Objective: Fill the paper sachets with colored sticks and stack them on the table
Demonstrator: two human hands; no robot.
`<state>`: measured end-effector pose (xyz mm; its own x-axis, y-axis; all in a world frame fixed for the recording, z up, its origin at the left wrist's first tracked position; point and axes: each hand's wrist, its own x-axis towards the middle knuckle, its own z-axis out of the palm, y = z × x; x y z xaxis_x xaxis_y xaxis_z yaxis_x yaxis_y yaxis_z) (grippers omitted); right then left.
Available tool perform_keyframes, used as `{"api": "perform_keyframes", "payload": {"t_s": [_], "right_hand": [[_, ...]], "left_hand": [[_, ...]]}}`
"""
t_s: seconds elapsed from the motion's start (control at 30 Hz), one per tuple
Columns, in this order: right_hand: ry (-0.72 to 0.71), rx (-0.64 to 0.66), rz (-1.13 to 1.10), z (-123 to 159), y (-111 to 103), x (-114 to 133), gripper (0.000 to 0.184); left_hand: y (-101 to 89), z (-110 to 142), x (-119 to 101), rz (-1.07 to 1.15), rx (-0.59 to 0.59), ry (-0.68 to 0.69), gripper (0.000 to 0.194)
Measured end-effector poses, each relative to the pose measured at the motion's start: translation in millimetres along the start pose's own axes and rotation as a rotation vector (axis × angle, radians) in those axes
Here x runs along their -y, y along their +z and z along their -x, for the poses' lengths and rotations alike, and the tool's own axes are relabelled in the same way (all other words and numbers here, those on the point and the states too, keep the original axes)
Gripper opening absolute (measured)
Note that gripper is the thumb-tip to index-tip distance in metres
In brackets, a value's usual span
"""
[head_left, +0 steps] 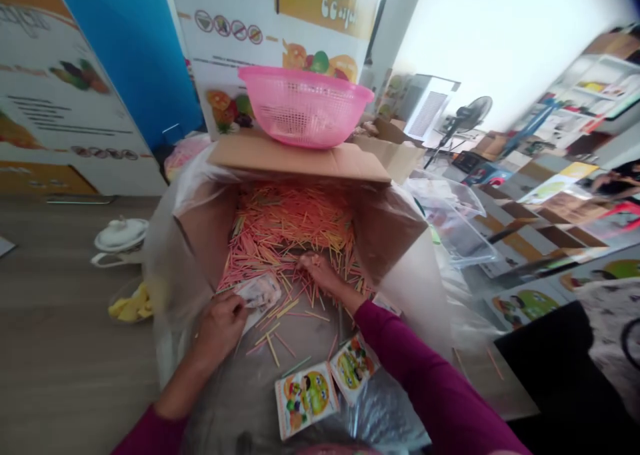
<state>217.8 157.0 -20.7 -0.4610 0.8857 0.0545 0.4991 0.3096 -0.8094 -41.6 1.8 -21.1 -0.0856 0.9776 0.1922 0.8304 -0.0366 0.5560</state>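
The left hand (227,322) has its grip pinched on the near edge of a clear plastic packet (259,291), at the left of the open box's mouth. The right hand (317,270) reaches among thin pastel sticks (295,218) heaped in the cardboard box (390,232); its fingers are curled, but whether its grip holds any, I cannot tell. Two printed cartons (307,399) lie nearer the bench's (65,322) front edge. A pink basket (305,108) sits atop the box.
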Motion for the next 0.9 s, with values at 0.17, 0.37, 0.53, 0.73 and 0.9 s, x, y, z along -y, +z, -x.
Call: {"api": "perform_keyframes", "payload": {"t_s": [0.17,0.37,0.53,0.73,0.9], "right_hand": [[0.051,0.008,-0.200,16.2,-17.7,33.6,0.091],[0.168,0.065,-0.226,44.8,-19.0,72.4,0.113],[0.126,0.105,-0.171,54.7,-5.2,84.7,0.115],[-0.130,0.167,-0.504,58.5,11.6,70.6,0.093],[-0.203,0.314,-0.660,62.1,8.8,74.5,0.059]], "left_hand": [[-1.8,-0.1,-13.7,0.225,-0.100,-0.090,0.019],[14.2,1.2,-34.2,0.567,-0.046,-0.179,0.023],[23.2,1.7,-54.3,0.715,0.027,-0.181,0.032],[26.7,6.0,-59.2,0.817,-0.063,-0.044,0.041],[35.3,6.4,-57.9,0.900,-0.095,-0.026,0.039]]}}
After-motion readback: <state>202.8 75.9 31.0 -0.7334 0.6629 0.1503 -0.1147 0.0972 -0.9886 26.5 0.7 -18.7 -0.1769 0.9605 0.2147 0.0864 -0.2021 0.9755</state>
